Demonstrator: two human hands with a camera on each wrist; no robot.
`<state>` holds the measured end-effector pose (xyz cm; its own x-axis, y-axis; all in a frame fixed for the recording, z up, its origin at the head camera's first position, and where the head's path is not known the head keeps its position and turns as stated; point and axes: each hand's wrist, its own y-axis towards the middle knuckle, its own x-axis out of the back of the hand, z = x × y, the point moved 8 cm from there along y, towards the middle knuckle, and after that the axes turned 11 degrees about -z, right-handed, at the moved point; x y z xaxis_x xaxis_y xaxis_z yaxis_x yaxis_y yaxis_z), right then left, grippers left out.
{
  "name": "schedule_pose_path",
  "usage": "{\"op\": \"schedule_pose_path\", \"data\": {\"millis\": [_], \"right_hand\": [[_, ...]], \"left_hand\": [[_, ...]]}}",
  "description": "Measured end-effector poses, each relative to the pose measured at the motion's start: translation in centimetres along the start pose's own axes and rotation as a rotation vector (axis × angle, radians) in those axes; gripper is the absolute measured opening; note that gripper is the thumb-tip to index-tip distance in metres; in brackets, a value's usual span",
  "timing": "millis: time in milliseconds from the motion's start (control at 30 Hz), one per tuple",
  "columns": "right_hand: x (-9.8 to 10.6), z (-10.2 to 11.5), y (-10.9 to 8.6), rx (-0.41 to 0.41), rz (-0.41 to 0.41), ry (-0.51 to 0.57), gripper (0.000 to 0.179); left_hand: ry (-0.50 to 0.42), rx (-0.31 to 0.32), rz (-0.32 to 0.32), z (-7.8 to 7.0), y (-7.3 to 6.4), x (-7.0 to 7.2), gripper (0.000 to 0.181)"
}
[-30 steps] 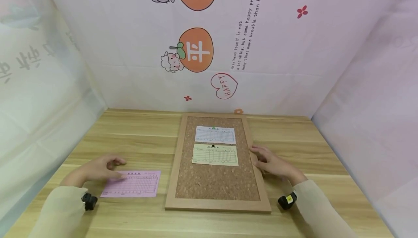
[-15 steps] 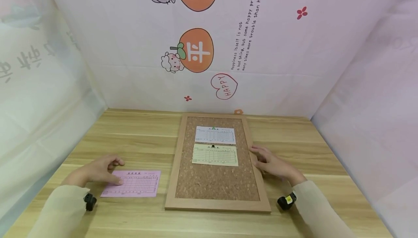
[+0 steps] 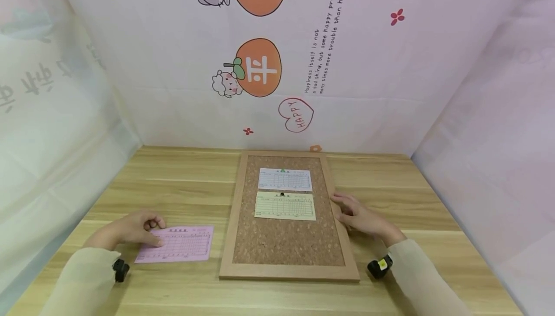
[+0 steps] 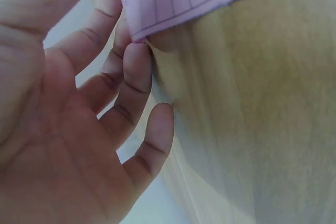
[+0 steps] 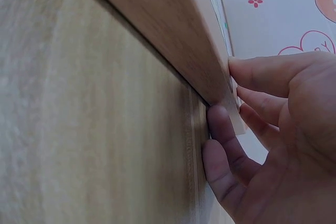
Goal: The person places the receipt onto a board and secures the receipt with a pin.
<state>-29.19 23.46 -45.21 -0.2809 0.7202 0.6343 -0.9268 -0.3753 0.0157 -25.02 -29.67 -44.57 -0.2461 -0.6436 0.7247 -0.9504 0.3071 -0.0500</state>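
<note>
My left hand (image 3: 136, 229) pinches the upper left corner of a pink printed form (image 3: 184, 246). Its thumb lies over the paper, and the other fingers are curled at the corner; the left wrist view shows the form's edge (image 4: 194, 3) at the fingertips. In the middle of the table lies a wood-framed corkboard (image 3: 288, 243). Pinned to it are a white form (image 3: 285, 180) with a green pushpin (image 3: 283, 171) and, below, a yellow form (image 3: 284, 207) with a black pushpin (image 3: 282, 194). My right hand (image 3: 364, 217) holds the right side of the board's frame (image 5: 173, 30).
The wood-grain table (image 3: 186, 166) ends at a printed white cloth backdrop (image 3: 360, 118). More cloth hangs at the left and right sides. A black wrist camera (image 3: 121, 270) sits on the left wrist, another camera (image 3: 379, 267) on the right.
The left thumb has come down onto the pink form, and the fingers have curled in at its corner. The form has tilted slightly. The right hand stays at the corkboard's frame.
</note>
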Motion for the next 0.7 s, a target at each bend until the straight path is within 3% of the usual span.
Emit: {"op": "schedule_pose_path", "data": {"millis": [200,467,700], "right_hand": [[-0.12,-0.18,0.09,-0.003,0.012,0.008,0.058],[-0.11,-0.22,0.18,0.012,0.008,0.008,0.057],[-0.16,-0.32,0.31,0.017,0.007,0.010,0.058]], "left_hand": [[-0.008,0.033,0.016,0.26,-0.04,-0.26,0.030],[-0.072,0.012,0.055,-0.09,0.06,-0.57,0.032],[-0.034,0.024,0.045,-0.06,0.09,-0.52,0.037]]}}
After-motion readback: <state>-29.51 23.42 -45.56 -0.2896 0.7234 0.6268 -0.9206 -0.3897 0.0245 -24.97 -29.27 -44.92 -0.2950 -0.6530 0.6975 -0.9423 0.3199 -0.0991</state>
